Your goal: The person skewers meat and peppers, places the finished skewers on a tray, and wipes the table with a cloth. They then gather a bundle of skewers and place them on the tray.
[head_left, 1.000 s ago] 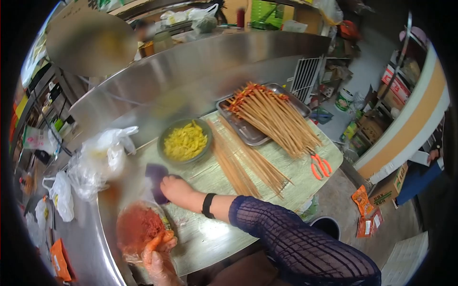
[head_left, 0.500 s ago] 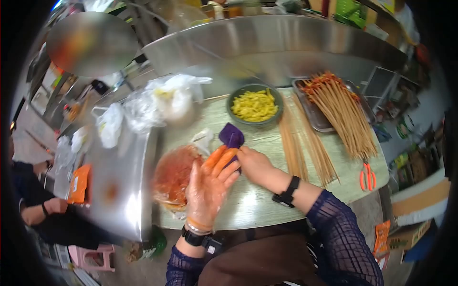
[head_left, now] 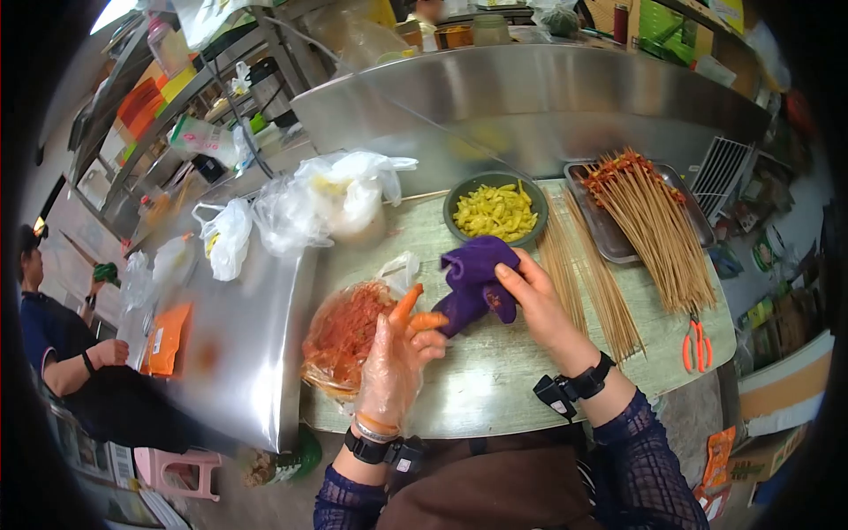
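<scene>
My right hand (head_left: 543, 305) pinches a crumpled purple cloth (head_left: 474, 274) between thumb and fingers, holding it over the middle of the table. In a clear plastic glove, my left hand (head_left: 396, 367) is turned palm up with its fingers apart; the fingers are orange-stained, and their tips are close to the cloth's lower left end. Just left of that hand sits a plastic-lined container of red minced meat (head_left: 349, 331), partly covered by it. Behind the cloth stands a dark green bowl (head_left: 453, 228) of yellow-green pepper pieces (head_left: 499, 212).
Bare wooden skewers (head_left: 605, 278) lie right of the bowl. A metal tray (head_left: 601, 243) holds loaded skewers (head_left: 658, 234), near orange-handled pliers (head_left: 696, 344). White plastic bags (head_left: 349, 190) stand at back left. A steel counter (head_left: 230, 353) adjoins the table; another person (head_left: 79, 353) is beyond it.
My right hand has moved right and lifted the purple cloth, spreading it wider. My left hand, near the cloth before, is now lower and its fingers are more bent. The view has shifted slightly.
</scene>
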The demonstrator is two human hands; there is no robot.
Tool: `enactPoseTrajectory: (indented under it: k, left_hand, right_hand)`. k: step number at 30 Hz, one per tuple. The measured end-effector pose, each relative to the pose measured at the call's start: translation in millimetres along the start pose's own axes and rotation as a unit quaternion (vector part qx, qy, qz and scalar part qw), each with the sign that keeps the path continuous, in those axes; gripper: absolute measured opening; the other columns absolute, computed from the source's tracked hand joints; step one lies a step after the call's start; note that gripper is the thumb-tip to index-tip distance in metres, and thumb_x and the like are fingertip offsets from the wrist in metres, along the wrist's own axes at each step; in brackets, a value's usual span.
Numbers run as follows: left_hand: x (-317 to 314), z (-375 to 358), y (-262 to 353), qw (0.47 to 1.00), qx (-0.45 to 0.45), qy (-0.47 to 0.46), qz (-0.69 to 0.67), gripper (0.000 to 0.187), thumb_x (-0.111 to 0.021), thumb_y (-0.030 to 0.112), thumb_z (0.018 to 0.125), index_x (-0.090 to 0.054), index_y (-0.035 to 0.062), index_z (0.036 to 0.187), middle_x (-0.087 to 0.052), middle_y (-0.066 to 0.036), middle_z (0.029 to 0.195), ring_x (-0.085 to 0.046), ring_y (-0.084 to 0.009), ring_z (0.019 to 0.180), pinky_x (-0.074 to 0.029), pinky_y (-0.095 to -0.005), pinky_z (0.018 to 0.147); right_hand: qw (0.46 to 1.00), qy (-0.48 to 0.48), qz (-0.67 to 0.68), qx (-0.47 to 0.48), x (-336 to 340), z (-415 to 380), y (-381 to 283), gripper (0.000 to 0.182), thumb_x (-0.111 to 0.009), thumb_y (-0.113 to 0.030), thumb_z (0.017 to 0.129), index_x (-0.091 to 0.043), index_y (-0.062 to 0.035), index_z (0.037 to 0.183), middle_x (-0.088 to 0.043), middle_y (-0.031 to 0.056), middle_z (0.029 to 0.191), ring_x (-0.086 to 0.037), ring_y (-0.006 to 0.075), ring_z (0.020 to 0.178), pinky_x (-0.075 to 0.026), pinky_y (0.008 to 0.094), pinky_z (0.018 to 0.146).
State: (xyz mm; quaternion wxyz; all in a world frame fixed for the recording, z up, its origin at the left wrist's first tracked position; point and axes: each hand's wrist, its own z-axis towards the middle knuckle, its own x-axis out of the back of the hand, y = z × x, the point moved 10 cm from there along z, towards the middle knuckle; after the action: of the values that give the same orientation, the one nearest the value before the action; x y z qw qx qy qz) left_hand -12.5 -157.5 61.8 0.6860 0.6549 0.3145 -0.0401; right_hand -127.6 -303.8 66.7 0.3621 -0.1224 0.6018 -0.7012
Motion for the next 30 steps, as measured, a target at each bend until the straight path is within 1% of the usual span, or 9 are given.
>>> enactPoseTrajectory:
  k: [1,5,8,14,16,20,22,26,30]
  left_hand:
    - [-5,1,-5,0.999,0.014,-0.033,-0.007,0.082,-0.034,0.063,0.092,-0.024,0.0017,0.145,-0.06,-0.01,0.095,-0.054,-0.0148,0.075,-0.045,-0.0271,0.071]
    - [-25,-6,-23,0.988,0.115,-0.089,-0.045,0.084,-0.029,0.074,0.086,-0.043,0.0023,0.128,-0.057,-0.007,0.067,-0.044,-0.011,0.048,-0.035,-0.0231,0.047]
    - [-18,-12,-32,0.96,0.182,-0.125,-0.171,0.083,-0.025,0.08,0.082,-0.056,0.0063,0.106,-0.057,-0.006,0.063,-0.036,-0.0107,0.033,-0.029,-0.0233,0.031]
    - [6,-26,-36,0.939,0.207,0.005,-0.274,0.093,-0.03,0.085,0.076,-0.051,0.0034,0.115,-0.063,-0.013,0.075,-0.051,-0.0182,0.041,-0.04,-0.0269,0.036]
    - [-5,-28,-40,0.946,0.186,-0.12,-0.235,0.094,-0.032,0.085,0.075,-0.049,0.003,0.118,-0.062,-0.014,0.075,-0.052,-0.0183,0.043,-0.041,-0.0276,0.038]
    - [-39,-43,-31,0.924,0.188,-0.235,-0.236,0.073,-0.043,0.068,0.085,-0.052,0.0021,0.115,-0.062,-0.01,0.074,-0.052,-0.0142,0.048,-0.041,-0.0236,0.044]
    - [-14,-40,-48,0.965,0.191,-0.142,-0.111,0.074,-0.032,0.071,0.088,-0.051,0.004,0.112,-0.053,-0.004,0.057,-0.034,-0.0098,0.033,-0.028,-0.0204,0.034]
    - [-8,-46,-37,0.955,0.165,-0.198,0.144,0.078,-0.029,0.072,0.088,-0.046,0.0052,0.124,-0.062,-0.003,0.087,-0.042,-0.0095,0.04,-0.031,-0.0198,0.036]
    - [-17,-50,-25,0.938,0.174,-0.281,0.107,0.095,-0.047,0.076,0.078,-0.039,-0.001,0.133,-0.058,-0.01,0.071,-0.042,-0.009,0.049,-0.031,-0.0204,0.047]
  right_hand:
    - [0.996,-0.016,0.051,-0.066,-12,-6,-6,0.033,-0.057,-0.018,0.093,-0.053,0.0023,0.118,-0.053,0.0073,0.113,-0.053,0.0148,0.102,-0.044,0.0279,0.09]
    - [0.958,-0.105,-0.214,0.161,-57,-15,-42,0.049,-0.062,-0.008,0.081,-0.047,-0.0035,0.127,-0.051,0.0153,0.125,-0.055,0.0283,0.108,-0.045,0.035,0.091]
    - [0.797,-0.252,-0.416,0.358,-106,-43,-63,0.063,-0.061,-0.005,0.073,-0.044,-0.0092,0.134,-0.043,0.0155,0.137,-0.049,0.0328,0.119,-0.044,0.0391,0.093]
    - [0.631,-0.391,-0.507,0.437,-127,-63,-50,0.068,-0.057,-0.006,0.073,-0.04,-0.0119,0.138,-0.038,0.0147,0.14,-0.051,0.0277,0.112,-0.05,0.0347,0.078]
    - [0.603,-0.386,-0.508,0.479,-132,-67,-56,0.049,-0.055,-0.011,0.077,-0.049,-0.0077,0.126,-0.05,0.0146,0.121,-0.059,0.0234,0.088,-0.052,0.0307,0.061]
    - [0.659,-0.348,-0.542,0.388,-132,-55,-20,0.009,-0.054,-0.015,0.08,-0.052,-0.0072,0.08,-0.059,0.0105,0.078,-0.06,0.0267,0.054,-0.051,0.0367,0.049]
    - [0.678,-0.357,-0.543,0.342,-129,-50,-12,0.01,-0.054,-0.016,0.08,-0.052,-0.0066,0.08,-0.059,0.0111,0.071,-0.061,0.028,0.056,-0.051,0.0375,0.05]
    - [0.7,-0.404,-0.511,0.293,-128,-48,0,0.021,-0.062,-0.025,0.078,-0.052,-0.0067,0.081,-0.059,0.0101,0.066,-0.063,0.0302,0.06,-0.05,0.0395,0.05]
    - [0.725,-0.401,-0.501,0.25,-121,-49,1,0.024,-0.063,-0.032,0.08,-0.054,-0.0092,0.08,-0.061,0.0106,0.069,-0.062,0.0322,0.062,-0.049,0.0417,0.052]
